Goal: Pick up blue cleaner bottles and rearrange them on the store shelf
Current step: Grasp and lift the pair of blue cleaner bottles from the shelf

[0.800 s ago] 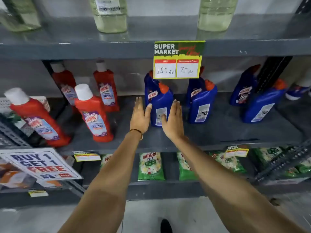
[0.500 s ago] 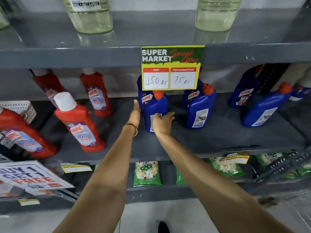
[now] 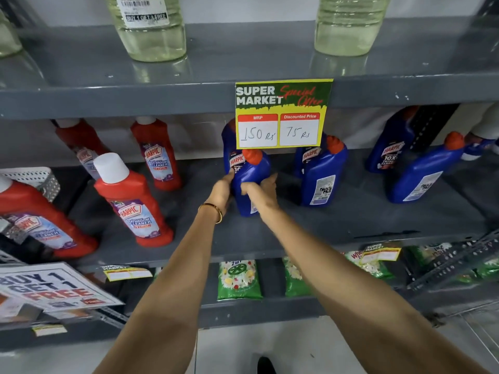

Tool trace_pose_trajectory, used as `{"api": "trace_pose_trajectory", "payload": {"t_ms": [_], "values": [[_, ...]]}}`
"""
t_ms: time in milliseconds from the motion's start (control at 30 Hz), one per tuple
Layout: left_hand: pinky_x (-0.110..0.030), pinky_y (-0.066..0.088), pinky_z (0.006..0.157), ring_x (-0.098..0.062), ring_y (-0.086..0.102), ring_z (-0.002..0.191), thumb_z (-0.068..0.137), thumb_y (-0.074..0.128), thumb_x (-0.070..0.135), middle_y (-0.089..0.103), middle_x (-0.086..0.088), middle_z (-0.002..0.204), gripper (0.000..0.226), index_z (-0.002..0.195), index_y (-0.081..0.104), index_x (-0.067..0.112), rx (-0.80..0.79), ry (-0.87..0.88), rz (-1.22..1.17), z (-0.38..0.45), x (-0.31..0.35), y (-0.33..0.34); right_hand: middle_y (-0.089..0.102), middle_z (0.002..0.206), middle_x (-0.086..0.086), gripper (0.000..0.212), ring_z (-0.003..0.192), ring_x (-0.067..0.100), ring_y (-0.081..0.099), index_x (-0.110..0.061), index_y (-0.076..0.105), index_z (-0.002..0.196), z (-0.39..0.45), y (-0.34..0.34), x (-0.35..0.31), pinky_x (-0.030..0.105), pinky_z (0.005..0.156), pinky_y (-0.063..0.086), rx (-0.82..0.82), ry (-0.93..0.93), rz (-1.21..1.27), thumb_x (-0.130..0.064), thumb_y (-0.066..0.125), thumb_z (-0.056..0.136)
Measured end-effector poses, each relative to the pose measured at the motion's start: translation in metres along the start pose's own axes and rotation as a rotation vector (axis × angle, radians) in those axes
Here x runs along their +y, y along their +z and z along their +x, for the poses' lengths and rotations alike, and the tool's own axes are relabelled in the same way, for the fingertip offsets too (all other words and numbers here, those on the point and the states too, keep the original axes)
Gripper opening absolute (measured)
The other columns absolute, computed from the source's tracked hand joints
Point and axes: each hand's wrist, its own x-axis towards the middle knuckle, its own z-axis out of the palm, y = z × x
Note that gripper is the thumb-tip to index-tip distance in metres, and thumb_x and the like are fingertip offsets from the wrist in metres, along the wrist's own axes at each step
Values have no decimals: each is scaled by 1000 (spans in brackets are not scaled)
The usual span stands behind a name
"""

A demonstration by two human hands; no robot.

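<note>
Both hands, the left hand point(image 3: 221, 188) and right hand point(image 3: 263, 191), had fingers curled against opposite sides of a blue cleaner bottle point(image 3: 249, 182) that stood on the grey middle shelf point(image 3: 351, 220), beneath the price sign point(image 3: 282, 114).

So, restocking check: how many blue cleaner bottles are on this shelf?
6: the held bottle and one behind it; two just right; two farther right. A seventh may sit at the edge.
</note>
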Motion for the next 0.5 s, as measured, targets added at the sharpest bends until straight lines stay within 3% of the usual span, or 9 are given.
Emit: {"api": "trace_pose_trajectory", "payload": {"t_ms": [67, 133, 233, 333, 500], "values": [[-19, 50, 69, -9, 65, 81, 95, 32, 34, 67, -3, 97, 35, 115, 51, 14, -46, -2, 11, -4, 2, -2, 28, 154, 13, 119, 139, 32, 32, -8, -4, 149, 1, -1, -10, 47, 111, 35, -91, -28, -60, -14, 66, 54], [-16, 49, 63, -6, 65, 77, 95, 30, 33, 66, 1, 93, 31, 113, 50, 15, -79, -15, 0, -12, 6, -2, 37, 149, 12, 116, 135, 32, 39, -11, 6, 149, 3, -1, -21, 47, 108, 39, -177, -48, -131, -14, 73, 53], [-22, 43, 85, -12, 56, 103, 95, 25, 38, 58, 1, 115, 39, 117, 51, 19, -70, 11, 3, -22, 17, -3, 60, 125, 12, 88, 114, 26, 59, -9, 40, 130, 8, -7, -35, 39, 97, 49, -305, -167, -202, -12, 83, 53], [-32, 40, 100, -20, 53, 114, 94, 21, 43, 55, -5, 126, 50, 124, 49, 15, -18, 32, 4, -27, 29, -8, 66, 115, 11, 73, 105, 22, 62, -7, 52, 120, 10, -14, -46, 34, 91, 51, -371, -265, -263, -18, 85, 56], [-31, 48, 88, -24, 59, 105, 92, 18, 52, 61, -13, 119, 65, 114, 58, 6, 70, 49, 86, -32, 35, -19, 66, 105, 12, 53, 97, 27, 62, -7, 58, 110, 14, -18, -48, 35, 84, 52, -417, -308, -266, -7, 74, 60]]}}
